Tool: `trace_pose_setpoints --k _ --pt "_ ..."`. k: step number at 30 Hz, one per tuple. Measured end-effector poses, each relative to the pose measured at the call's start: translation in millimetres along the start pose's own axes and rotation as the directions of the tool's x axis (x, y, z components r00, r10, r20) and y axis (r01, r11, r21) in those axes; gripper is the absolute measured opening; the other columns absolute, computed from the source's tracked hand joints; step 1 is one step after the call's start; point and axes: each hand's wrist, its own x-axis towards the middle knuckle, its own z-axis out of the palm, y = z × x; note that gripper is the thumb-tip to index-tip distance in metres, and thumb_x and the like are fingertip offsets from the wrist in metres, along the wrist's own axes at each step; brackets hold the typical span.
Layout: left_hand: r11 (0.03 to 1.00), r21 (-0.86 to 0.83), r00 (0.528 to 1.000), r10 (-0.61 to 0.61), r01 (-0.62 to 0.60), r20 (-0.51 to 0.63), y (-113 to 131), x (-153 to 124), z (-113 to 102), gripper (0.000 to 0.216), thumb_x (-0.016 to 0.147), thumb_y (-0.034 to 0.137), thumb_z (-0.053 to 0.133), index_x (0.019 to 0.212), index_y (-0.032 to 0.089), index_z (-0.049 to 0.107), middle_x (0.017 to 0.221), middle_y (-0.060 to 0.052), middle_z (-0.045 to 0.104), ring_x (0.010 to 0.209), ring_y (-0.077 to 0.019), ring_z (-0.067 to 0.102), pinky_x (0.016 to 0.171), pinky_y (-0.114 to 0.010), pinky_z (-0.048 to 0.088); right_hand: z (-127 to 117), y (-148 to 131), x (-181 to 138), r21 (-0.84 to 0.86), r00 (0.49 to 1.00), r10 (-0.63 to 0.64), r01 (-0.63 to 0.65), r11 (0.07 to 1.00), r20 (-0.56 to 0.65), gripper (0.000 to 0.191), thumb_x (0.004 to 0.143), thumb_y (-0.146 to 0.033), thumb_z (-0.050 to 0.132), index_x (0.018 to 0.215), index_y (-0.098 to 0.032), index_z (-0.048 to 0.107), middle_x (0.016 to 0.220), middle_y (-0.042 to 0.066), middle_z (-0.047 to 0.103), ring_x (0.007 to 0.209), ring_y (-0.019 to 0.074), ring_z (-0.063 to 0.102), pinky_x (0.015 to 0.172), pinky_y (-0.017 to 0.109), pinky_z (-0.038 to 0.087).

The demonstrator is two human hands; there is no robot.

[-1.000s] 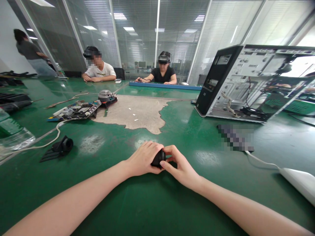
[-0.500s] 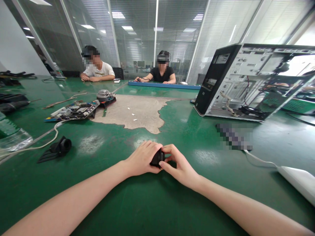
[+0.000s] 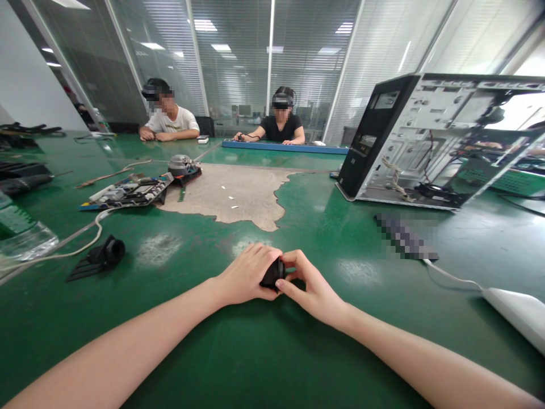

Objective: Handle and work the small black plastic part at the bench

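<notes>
Between my two hands, low over the green tabletop, is a small black rounded object [image 3: 272, 274] with a raised rim on its right side. My left hand [image 3: 247, 272] wraps over it from the left, covering most of it. From the right, my right hand [image 3: 304, 282] pinches the rim between thumb and fingers. The object's exact kind cannot be made out. Off to the left on the table lies a black plastic part [image 3: 111, 250] with a round ring and a slatted base, apart from both hands.
An open computer case [image 3: 361, 147] stands at the right, near a cabled device [image 3: 402, 236] blurred out. At left are a circuit board [image 3: 131, 192], a fan-like cooler [image 3: 183, 166] and a water bottle [image 3: 25, 233]. Two people [image 3: 281, 126] sit across the table [image 3: 272, 352].
</notes>
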Motion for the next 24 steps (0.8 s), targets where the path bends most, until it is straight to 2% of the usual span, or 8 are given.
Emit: trace_pose_setpoints --k 5,9,13,20,24 --pt "0.999 0.040 1.000 0.027 -0.027 0.000 0.9 -0.5 -1.2 0.048 0.066 0.033 0.058 0.107 0.015 0.039 0.105 -0.008 0.052 0.087 -0.0235 0.045 0.077 -0.036 0.036 0.2 1.1 0.3 -0.008 0.998 -0.040 0.040 0.999 -0.054 0.015 0.079 -0.022 0.053 0.093 -0.022 0.048 0.098 0.004 0.046 0.091 0.0163 0.049 0.072 0.030 0.052" --pt "0.998 0.058 1.000 0.023 -0.023 0.007 0.5 -0.3 -1.1 0.047 0.067 0.032 0.059 0.106 0.014 0.040 0.106 -0.009 0.050 0.088 -0.0237 0.044 0.077 -0.036 0.036 1.2 1.4 1.6 0.042 0.999 0.032 -0.031 0.999 -0.030 0.018 0.080 -0.022 0.052 0.096 -0.022 0.043 0.097 0.004 0.047 0.094 0.0167 0.050 0.071 0.030 0.052" --pt "1.000 0.008 1.000 0.009 -0.009 -0.012 -0.9 -0.6 0.1 0.048 0.066 0.030 0.059 0.106 0.015 0.039 0.104 -0.009 0.051 0.088 -0.0230 0.045 0.078 -0.036 0.036 1.7 0.9 1.8 0.039 0.997 0.083 -0.082 0.996 -0.012 0.025 0.080 -0.021 0.051 0.102 -0.022 0.039 0.102 0.005 0.048 0.090 0.0157 0.052 0.073 0.033 0.052" --pt "0.999 -0.030 0.999 0.020 -0.021 -0.044 -1.6 -1.8 0.9 0.050 0.065 0.027 0.058 0.109 0.016 0.036 0.106 -0.008 0.050 0.090 -0.0229 0.044 0.080 -0.036 0.036 0.9 2.0 0.3 -0.034 0.996 -0.075 0.073 0.997 -0.040 0.024 0.077 -0.019 0.055 0.099 -0.024 0.046 0.103 0.005 0.045 0.094 0.0171 0.049 0.072 0.030 0.052" --pt "0.999 -0.031 0.998 0.009 -0.011 -0.055 -0.4 -1.8 -0.1 0.047 0.067 0.029 0.056 0.108 0.017 0.037 0.104 -0.008 0.051 0.090 -0.0227 0.044 0.079 -0.036 0.036 0.8 3.8 1.4 -0.015 0.997 -0.045 0.044 0.999 -0.060 0.015 0.080 -0.022 0.052 0.094 -0.023 0.047 0.102 0.005 0.046 0.094 0.0167 0.050 0.073 0.031 0.052"
